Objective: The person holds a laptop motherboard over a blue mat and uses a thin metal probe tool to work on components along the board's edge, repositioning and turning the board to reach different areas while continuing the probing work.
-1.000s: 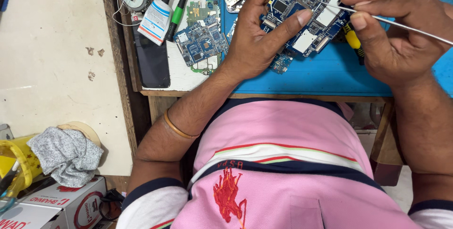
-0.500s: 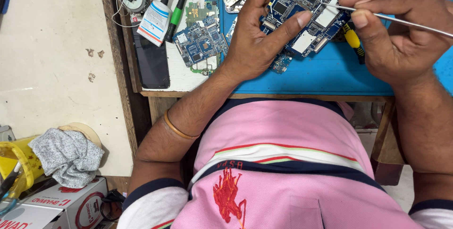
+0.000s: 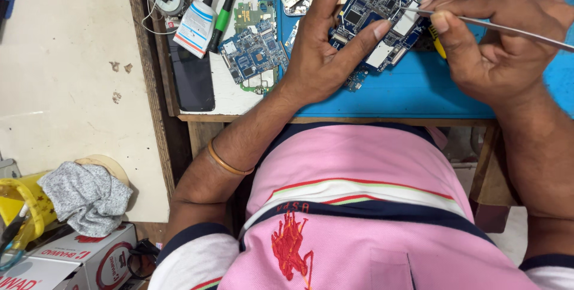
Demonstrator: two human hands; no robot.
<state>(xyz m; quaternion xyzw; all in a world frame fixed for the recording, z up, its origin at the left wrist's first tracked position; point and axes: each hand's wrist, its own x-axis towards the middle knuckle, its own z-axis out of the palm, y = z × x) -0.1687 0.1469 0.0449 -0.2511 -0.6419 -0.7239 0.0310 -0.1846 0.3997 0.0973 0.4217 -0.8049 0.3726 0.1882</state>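
Blue circuit board (image 3: 382,18) sits above the blue surface (image 3: 418,92) — left hand (image 3: 326,51) closed around it; right hand (image 3: 496,45) pinches what looks like a thin metal probe (image 3: 496,25) touching it.

Below my right hand (image 3: 496,45) the blue mat (image 3: 418,95) lies bare down to the table's front edge, so there is open room to slide along there. Between my two hands the blue circuit board (image 3: 382,18), gripped in my left hand (image 3: 326,51), fills the gap, and the thin metal tool (image 3: 508,27) in my right hand runs out to the right across that side. A yellow-handled tool (image 3: 439,42) lies on the mat just under my right thumb. Left of my left hand the way is crowded: a second blue board (image 3: 254,54), a green screwdriver (image 3: 224,15), a white tube (image 3: 194,27) and a dark phone (image 3: 191,78) lie close together.
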